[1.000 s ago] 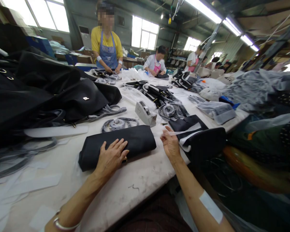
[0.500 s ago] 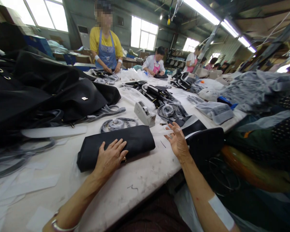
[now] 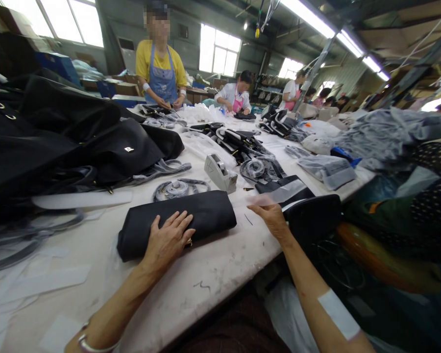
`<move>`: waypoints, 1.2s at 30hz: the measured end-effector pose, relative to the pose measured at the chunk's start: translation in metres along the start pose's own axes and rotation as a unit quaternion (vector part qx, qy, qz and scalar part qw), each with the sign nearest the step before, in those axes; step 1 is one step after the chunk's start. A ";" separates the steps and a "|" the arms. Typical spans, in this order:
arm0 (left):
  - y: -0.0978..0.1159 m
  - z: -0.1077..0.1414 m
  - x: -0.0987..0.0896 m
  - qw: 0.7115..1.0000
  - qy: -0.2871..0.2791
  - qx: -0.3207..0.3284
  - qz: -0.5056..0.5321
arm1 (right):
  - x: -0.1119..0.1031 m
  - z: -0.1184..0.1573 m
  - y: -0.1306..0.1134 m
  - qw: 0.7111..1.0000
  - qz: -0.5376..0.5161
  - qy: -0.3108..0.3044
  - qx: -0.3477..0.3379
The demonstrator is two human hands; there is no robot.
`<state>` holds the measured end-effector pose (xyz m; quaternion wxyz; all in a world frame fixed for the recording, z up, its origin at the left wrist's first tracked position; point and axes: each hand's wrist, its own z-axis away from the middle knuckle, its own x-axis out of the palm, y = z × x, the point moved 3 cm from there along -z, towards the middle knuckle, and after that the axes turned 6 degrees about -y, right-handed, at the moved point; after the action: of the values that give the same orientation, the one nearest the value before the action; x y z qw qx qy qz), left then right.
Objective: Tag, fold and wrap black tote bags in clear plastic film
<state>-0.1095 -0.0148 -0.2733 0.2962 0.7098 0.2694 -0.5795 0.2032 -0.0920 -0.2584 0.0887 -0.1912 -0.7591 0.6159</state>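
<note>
Two grips at the bench (image 3: 209, 279): my left grip (image 3: 168, 238) lies spread on a rolled black bag (image 3: 176, 223); my right grip (image 3: 270, 219) has dropped, fingers closed beside a translucent strip (image 3: 274, 196), any pinch unclear.

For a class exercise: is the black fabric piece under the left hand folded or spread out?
Folded: the black fabric piece lies as a long bundle beneath the left hand.

Left hand (image 3: 168, 239) flat on a rolled black bag (image 3: 176, 223), right hand (image 3: 272, 219) touching a white strip (image 3: 275, 194), white worktable (image 3: 206, 269) beneath, tape dispenser (image 3: 220, 173) just beyond
</note>
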 end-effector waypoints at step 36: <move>0.002 0.001 -0.002 0.997 -0.008 -0.014 0.074 | 0.175 0.030 -0.011 0.968 0.216 0.050 -0.114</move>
<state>-0.1086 -0.0168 -0.2713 0.3501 0.7190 0.2221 -0.5578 0.0304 -0.0509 -0.2718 -0.0314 -0.3901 -0.7594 0.5197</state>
